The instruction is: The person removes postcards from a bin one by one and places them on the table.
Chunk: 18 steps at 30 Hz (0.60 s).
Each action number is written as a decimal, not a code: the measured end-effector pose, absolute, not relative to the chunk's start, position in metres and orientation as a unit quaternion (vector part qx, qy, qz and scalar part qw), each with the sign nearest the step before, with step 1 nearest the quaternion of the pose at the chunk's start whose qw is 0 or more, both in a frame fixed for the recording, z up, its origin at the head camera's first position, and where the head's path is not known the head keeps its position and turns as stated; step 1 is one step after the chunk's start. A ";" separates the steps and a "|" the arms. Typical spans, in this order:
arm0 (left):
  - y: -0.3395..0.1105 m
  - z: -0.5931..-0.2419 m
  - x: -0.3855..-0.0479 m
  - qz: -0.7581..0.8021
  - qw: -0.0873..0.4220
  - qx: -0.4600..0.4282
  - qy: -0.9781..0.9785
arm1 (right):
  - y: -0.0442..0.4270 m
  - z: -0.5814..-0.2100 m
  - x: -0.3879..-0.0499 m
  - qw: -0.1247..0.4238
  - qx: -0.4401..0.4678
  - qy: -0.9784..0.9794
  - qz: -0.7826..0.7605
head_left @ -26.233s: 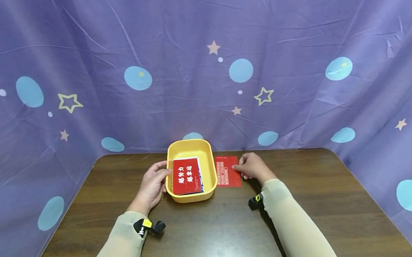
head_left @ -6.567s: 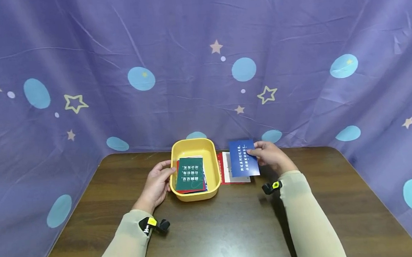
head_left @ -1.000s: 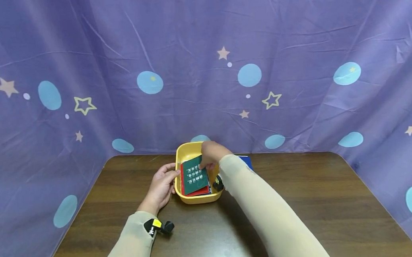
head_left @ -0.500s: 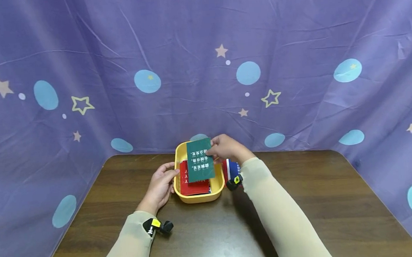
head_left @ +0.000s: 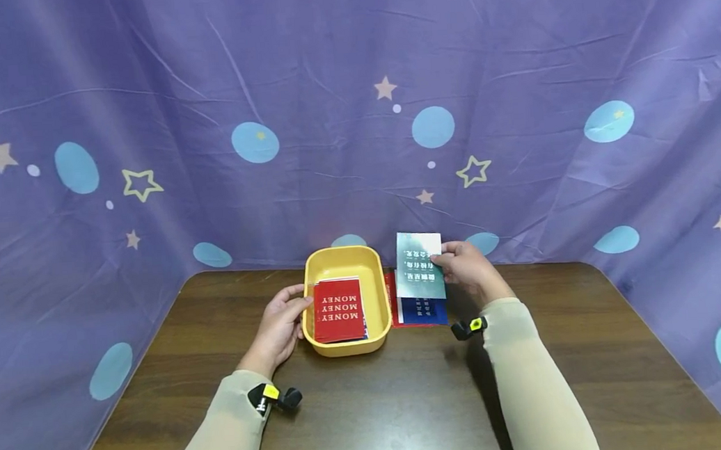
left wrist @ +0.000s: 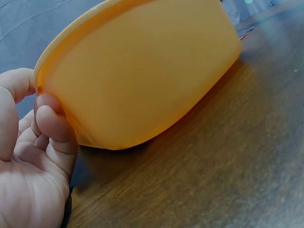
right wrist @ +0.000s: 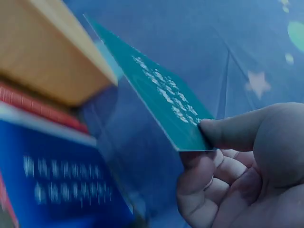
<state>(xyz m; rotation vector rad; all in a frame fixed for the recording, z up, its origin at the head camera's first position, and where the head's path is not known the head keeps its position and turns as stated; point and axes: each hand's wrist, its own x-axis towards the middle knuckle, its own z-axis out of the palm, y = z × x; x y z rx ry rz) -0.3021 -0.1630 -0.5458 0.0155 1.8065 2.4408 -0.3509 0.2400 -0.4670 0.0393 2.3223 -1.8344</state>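
My left hand pinches the left wall of a yellow plastic basin, thumb at the rim; the left wrist view shows the basin's outside with fingers against it. In the basin lies a stack of cards, topped by a red card printed MONEY. Right of the basin, my right hand pinches the edge of a green card with white writing, glossy with glare. In the right wrist view the green card is tilted, raised above a blue card. Under the blue card, red and white card edges show.
A brown wooden table carries everything. Close behind the basin hangs a purple curtain with stars and blue dots, which also runs along both sides of the table.
The green card has been lifted off the stack in the basin and carried right, over the pile beside it. The red MONEY card is now uncovered. Earlier, the right hand held the blue card.
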 end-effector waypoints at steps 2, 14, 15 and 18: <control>-0.164 -0.546 -0.302 0.802 0.053 0.006 0.595 | 0.250 -0.476 -0.349 0.090 0.022 0.796 -0.598; -0.164 -0.545 -0.303 0.801 0.056 -0.001 0.596 | 0.277 -0.507 -0.347 0.134 0.039 0.828 -0.544; -0.164 -0.545 -0.303 0.801 0.057 -0.001 0.596 | 0.277 -0.508 -0.346 0.135 0.038 0.830 -0.541; -0.164 -0.546 -0.303 0.800 0.061 -0.003 0.597 | 0.273 -0.511 -0.344 0.134 0.036 0.840 -0.524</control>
